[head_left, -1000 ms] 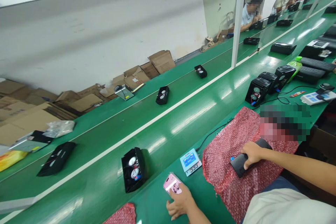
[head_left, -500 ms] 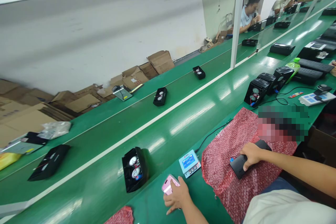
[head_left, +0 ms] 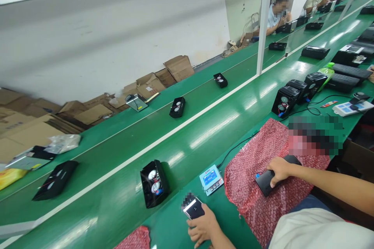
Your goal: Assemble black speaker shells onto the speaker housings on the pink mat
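Note:
My left hand (head_left: 202,228) rests on the green bench at the bottom, fingers curled on the near end of a phone (head_left: 193,208) whose screen is now dark. My right hand (head_left: 279,170) lies closed on a black flat device (head_left: 265,181) on a red bubble-wrap sheet (head_left: 257,186). Between the two hands sits a small grey tester with a blue screen (head_left: 211,179), a black cable running from it. A black case with two round speakers (head_left: 154,188) stands on the belt just beyond the phone.
More black cases (head_left: 177,107) ride the green conveyor (head_left: 204,124). Flattened cardboard boxes (head_left: 87,111) line the wall. Black units (head_left: 289,100), a keyboard and a green bottle (head_left: 329,69) sit to the right. Other people work at the far end. A white post (head_left: 264,19) stands mid-belt.
The phone's pink screen has gone dark. My left hand slid back a little toward me on the phone. The speaker case moved slightly right along the belt. My right hand stayed put.

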### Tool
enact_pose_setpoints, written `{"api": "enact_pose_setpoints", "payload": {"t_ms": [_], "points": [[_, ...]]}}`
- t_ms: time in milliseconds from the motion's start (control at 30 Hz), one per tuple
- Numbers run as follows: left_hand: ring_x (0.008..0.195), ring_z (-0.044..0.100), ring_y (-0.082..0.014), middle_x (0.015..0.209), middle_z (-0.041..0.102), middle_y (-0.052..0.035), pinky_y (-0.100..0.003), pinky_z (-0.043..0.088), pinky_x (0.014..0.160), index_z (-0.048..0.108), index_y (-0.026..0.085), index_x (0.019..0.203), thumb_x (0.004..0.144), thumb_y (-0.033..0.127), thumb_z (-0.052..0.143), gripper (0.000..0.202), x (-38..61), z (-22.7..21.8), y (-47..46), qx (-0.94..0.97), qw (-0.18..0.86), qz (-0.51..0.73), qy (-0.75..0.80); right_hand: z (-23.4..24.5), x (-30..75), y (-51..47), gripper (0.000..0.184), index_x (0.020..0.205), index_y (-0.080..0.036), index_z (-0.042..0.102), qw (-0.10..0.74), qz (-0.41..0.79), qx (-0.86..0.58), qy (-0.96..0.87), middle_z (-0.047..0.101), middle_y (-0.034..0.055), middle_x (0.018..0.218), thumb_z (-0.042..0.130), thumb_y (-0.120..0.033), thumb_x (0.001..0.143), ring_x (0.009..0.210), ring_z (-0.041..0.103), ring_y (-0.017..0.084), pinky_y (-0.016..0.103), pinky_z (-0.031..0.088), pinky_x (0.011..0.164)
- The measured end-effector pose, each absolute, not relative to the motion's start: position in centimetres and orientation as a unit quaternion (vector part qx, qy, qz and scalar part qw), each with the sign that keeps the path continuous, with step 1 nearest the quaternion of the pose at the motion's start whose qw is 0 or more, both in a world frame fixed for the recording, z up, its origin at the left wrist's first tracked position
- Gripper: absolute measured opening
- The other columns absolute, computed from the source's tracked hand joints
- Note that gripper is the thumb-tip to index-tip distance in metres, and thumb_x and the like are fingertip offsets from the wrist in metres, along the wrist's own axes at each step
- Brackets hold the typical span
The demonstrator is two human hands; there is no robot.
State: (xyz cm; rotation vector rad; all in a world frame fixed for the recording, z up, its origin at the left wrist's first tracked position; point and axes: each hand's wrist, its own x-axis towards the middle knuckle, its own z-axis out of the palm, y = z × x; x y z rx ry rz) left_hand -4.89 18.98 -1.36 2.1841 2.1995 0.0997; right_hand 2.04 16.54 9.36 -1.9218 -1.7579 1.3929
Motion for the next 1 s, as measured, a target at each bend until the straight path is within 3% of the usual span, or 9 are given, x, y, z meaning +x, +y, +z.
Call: {"api": "enact_pose_setpoints", "payload": {"t_ms": [100, 200, 300, 433, 567, 700, 867, 1000], "points": [[0.103, 0.053, -0.024, 0.113, 0.054, -0.0076, -0.042, 0.049, 0.08, 0.051, 0.02, 0.115, 0.082, 0.032, 0.058, 0.036, -5.0, -1.9, 17.9, 0.7, 0.023, 0.027, 0.713, 6.8, 1.0, 16.2, 0.054, 0.124, -0.058, 0.025, 0.166, 0.642, -0.559, -0.497, 0.061, -0.0066, 0.112, -0.001, -0.066, 0.077, 0.068, 0.06, 0.023, 0.035, 0.038, 0.058], [0.103, 0.053, -0.0245, 0.112, 0.055, -0.0075, -0.041, 0.05, 0.078, 0.052, 0.02, 0.113, 0.081, 0.032, 0.058, 0.035, -5.1, -2.2, 17.1, 0.697, 0.026, 0.023, 0.717, 4.5, 1.0, 15.3, 0.076, 0.125, -0.055, 0.026, 0.283, 0.792, -0.417, -0.345, 0.05, -0.0072, 0.127, -0.029, -0.042, 0.075, 0.074, 0.058, 0.02, 0.035, 0.04, 0.06], [0.102, 0.054, -0.0246, 0.111, 0.055, -0.0074, -0.041, 0.05, 0.077, 0.052, 0.02, 0.113, 0.081, 0.032, 0.059, 0.035, -5.1, -2.3, 16.7, 0.695, 0.027, 0.02, 0.718, 3.5, 0.5, 15.1, 0.088, 0.124, -0.049, 0.032, 0.368, 0.836, -0.314, -0.258, 0.044, -0.0067, 0.132, -0.036, -0.027, 0.072, 0.082, 0.056, 0.019, 0.034, 0.042, 0.063], [0.103, 0.054, -0.0245, 0.111, 0.055, -0.0073, -0.04, 0.05, 0.077, 0.052, 0.02, 0.112, 0.081, 0.032, 0.059, 0.034, -5.2, -2.2, 16.5, 0.695, 0.03, 0.018, 0.718, 3.9, 0.1, 15.3, 0.086, 0.126, -0.049, 0.025, 0.354, 0.829, -0.326, -0.285, 0.041, -0.0061, 0.135, -0.036, -0.024, 0.071, 0.093, 0.054, 0.021, 0.036, 0.042, 0.065], [0.103, 0.054, -0.0248, 0.111, 0.055, -0.0074, -0.041, 0.05, 0.077, 0.052, 0.02, 0.112, 0.081, 0.032, 0.059, 0.034, -5.1, -2.0, 16.4, 0.696, 0.03, 0.017, 0.717, 4.7, 0.6, 15.2, 0.066, 0.127, -0.053, 0.019, 0.313, 0.78, -0.391, -0.375, 0.049, -0.005, 0.128, -0.021, -0.031, 0.08, 0.087, 0.056, 0.024, 0.039, 0.042, 0.062], [0.102, 0.054, -0.0238, 0.112, 0.055, -0.0074, -0.041, 0.05, 0.078, 0.052, 0.02, 0.113, 0.082, 0.032, 0.058, 0.034, -4.9, -1.7, 16.3, 0.698, 0.032, 0.017, 0.716, 5.9, 1.4, 14.8, 0.04, 0.12, -0.06, 0.026, 0.211, 0.638, -0.532, -0.515, 0.06, -0.0089, 0.113, 0.014, -0.051, 0.083, 0.072, 0.059, 0.025, 0.04, 0.04, 0.059], [0.104, 0.053, -0.0265, 0.111, 0.056, -0.0079, -0.042, 0.05, 0.075, 0.053, 0.021, 0.111, 0.08, 0.032, 0.06, 0.034, -4.6, -1.4, 16.1, 0.699, 0.034, 0.017, 0.714, 9.0, 1.2, 14.8, 0.03, 0.103, -0.058, 0.046, 0.096, 0.453, -0.646, -0.607, 0.064, -0.0135, 0.104, 0.034, -0.056, 0.075, 0.073, 0.06, 0.028, 0.039, 0.037, 0.059], [0.103, 0.053, -0.0264, 0.111, 0.055, -0.0079, -0.041, 0.05, 0.075, 0.053, 0.02, 0.111, 0.08, 0.032, 0.06, 0.034, -4.5, -1.2, 15.9, 0.698, 0.035, 0.018, 0.715, 11.6, 6.0, 12.1, 0.03, 0.094, -0.054, 0.056, 0.051, 0.358, -0.708, -0.606, 0.067, -0.0077, 0.092, 0.04, -0.062, 0.07, 0.083, 0.059, 0.03, 0.041, 0.038, 0.063]]}}
